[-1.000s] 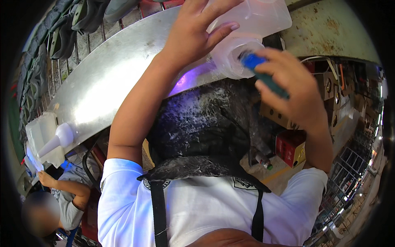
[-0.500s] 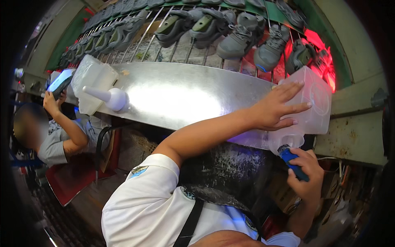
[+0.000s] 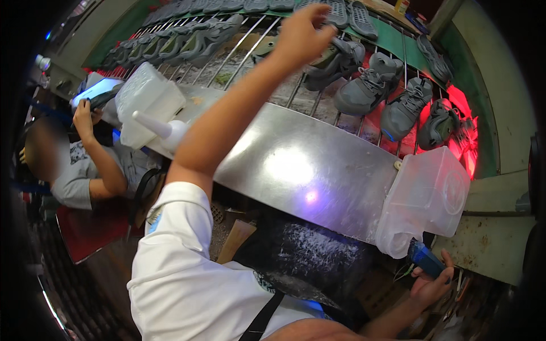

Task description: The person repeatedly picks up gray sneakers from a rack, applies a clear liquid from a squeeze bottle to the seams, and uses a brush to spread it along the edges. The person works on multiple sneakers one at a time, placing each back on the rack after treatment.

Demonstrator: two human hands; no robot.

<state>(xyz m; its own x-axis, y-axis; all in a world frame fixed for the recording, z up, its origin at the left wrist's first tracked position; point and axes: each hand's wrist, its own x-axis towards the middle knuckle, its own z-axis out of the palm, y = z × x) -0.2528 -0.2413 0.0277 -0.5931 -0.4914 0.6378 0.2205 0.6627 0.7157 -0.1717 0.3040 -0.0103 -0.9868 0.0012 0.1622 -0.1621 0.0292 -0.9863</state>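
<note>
My left hand (image 3: 304, 35) is stretched out over the far side of the shoe rack, its bent fingers apart and nothing seen in them. It is close to the grey shoe soles (image 3: 363, 20) and above a grey shoe (image 3: 335, 63). At the lower right, my right hand (image 3: 431, 285) grips what looks like a blue-handled brush (image 3: 426, 260). The brush's upper end is at the mouth of a cut, translucent plastic jug (image 3: 424, 196), which lies at the right end of the metal shelf; its tip is hard to make out there.
Rows of grey shoes (image 3: 375, 85) rest on metal bars beyond the shiny metal shelf (image 3: 330, 148). A white nozzle bottle (image 3: 170, 133) and a translucent container (image 3: 148, 102) stand at its left end. Red light glows far right. A seated person (image 3: 94, 165) holds a lit device on the left.
My left hand has left the plastic jug and swung up and left over the rack. My right hand and the brush have moved slightly down in the view. The view has shifted.
</note>
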